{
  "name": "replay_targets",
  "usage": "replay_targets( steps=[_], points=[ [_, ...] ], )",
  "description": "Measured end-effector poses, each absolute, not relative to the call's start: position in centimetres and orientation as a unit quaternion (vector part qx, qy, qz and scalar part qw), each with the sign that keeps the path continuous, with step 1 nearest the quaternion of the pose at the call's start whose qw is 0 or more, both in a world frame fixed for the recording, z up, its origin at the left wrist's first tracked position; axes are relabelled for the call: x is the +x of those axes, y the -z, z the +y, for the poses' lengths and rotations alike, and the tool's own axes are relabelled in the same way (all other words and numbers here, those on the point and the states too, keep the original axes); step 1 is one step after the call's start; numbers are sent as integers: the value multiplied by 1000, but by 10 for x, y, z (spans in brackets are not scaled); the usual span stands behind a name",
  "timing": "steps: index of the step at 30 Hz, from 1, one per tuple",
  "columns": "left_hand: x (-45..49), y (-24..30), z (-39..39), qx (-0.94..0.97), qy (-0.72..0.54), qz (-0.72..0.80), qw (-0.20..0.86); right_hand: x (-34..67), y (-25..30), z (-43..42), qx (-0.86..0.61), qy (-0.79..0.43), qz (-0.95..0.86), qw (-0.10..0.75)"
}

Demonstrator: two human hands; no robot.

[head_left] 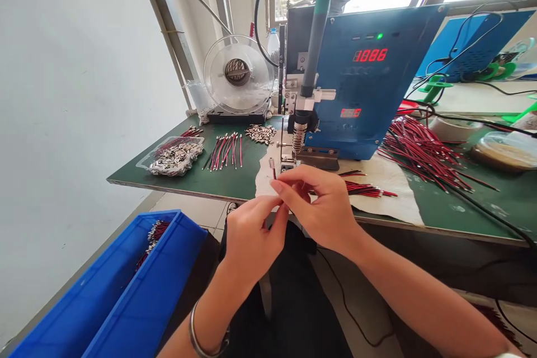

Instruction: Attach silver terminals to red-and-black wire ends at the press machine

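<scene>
My left hand (251, 240) and my right hand (323, 207) meet at the front edge of the green table (201, 182), both pinched closed. Between their fingertips stands a short red-and-black wire (273, 170) with a small metal part at its top end. The right thumb and forefinger hold it; the left fingertips touch it from below. It sits just in front of the soldering head (298, 134) of the blue machine (361, 84), whose red display is lit.
A clear tray of metal parts (174, 156), a row of finished wires (226, 151) and a loose heap of metal parts (260, 133) lie to the left. Red-black wire bundles (419, 154) lie right. A solder spool (237, 74) stands behind. A blue bin (117, 291) sits lower left.
</scene>
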State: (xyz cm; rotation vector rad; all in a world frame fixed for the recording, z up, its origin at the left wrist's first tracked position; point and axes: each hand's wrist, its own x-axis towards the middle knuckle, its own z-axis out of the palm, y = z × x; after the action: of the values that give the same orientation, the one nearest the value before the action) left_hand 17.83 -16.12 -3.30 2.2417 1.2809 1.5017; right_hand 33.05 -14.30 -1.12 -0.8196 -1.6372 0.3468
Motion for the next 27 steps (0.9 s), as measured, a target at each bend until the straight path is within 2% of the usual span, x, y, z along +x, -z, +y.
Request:
replay_targets(
  steps=[4,6,8,9,10,14,27],
  points=[
    [153,25,-148,763,-397,497,114,361,31,-137,-403,17,-728,555],
    [137,12,-130,761,-302,570,72,389,44,-134,-416,114,-732,527],
    [125,-5,-103,743,-148,652,-3,418,57,-133,-444,193,-737,472],
    [120,-14,-88,742,-67,667,-24,431,63,-133,-464,227,-731,445],
    [116,-22,-72,744,-38,666,-27,441,69,-133,-485,247,-729,414],
    [116,-39,-15,752,25,658,-18,459,84,-134,-541,251,-723,349],
    [146,-29,36,731,103,674,-22,445,87,-136,-556,238,-710,360]
  ],
)
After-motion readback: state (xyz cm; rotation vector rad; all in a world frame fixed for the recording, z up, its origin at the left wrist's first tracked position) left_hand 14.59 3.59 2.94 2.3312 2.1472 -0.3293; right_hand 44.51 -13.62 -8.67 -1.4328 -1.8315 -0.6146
